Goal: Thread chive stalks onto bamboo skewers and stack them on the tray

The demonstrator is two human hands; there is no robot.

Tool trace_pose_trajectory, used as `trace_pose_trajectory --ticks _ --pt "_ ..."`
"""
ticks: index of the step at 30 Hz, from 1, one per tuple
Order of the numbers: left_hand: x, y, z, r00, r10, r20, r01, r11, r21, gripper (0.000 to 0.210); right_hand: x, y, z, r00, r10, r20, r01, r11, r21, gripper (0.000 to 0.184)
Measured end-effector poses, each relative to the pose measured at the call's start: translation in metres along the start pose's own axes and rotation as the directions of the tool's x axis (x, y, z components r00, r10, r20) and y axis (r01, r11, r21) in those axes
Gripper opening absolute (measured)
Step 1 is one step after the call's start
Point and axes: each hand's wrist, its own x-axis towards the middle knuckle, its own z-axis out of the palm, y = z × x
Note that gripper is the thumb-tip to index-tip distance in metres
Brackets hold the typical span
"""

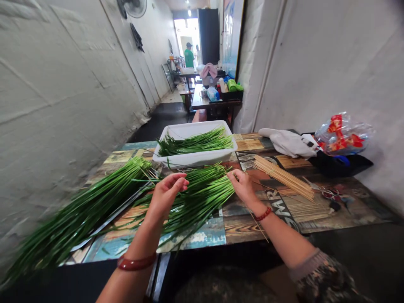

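My left hand is above a loose pile of green garlic chives, its fingers curled in toward the thumb. What it holds, if anything, I cannot make out. At the pale stem ends of that pile, my right hand pinches a thin bamboo skewer, which slants down under the wrist toward the table's front edge. A white plastic tub behind the hands contains more chives. To the left, a large bundle of chives hangs over the table edge beside a long metal blade.
A stack of bamboo skewers lies to the right, with scissors past it. A white cap and a clear plastic bag with red print are at the back right. Walls flank the patterned table. A person in green stands far off.
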Motion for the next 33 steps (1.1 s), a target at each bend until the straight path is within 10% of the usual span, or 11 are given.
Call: trace_pose_trajectory --ticks 5,9,14,22,33 --pt "-0.004 0.001 0.004 0.992 0.12 0.022 -0.122 0.964 0.236 0.032 0.013 -0.038 -0.025 0.966 -0.26 0.011 0.26 0.964 -0.056 0.026" --pt "0.017 0.015 0.023 0.913 0.307 0.267 -0.372 0.896 0.241 0.035 0.018 -0.07 -0.033 0.936 -0.35 0.031 0.351 0.926 -0.136 0.028" --pt "0.034 0.022 0.039 0.844 0.196 0.499 -0.292 0.949 0.121 0.035 0.022 -0.086 -0.028 0.937 -0.347 0.031 0.347 0.919 -0.188 0.027" --pt "0.036 0.032 0.023 0.871 0.306 0.384 -0.426 0.86 0.282 0.028 0.022 -0.104 -0.014 0.938 -0.314 -0.149 0.285 0.94 -0.188 0.027" --pt "0.05 0.004 0.032 0.804 0.175 0.568 -0.509 0.697 0.505 0.033 -0.028 -0.031 -0.015 0.948 -0.131 -0.291 0.1 0.988 -0.12 0.033"
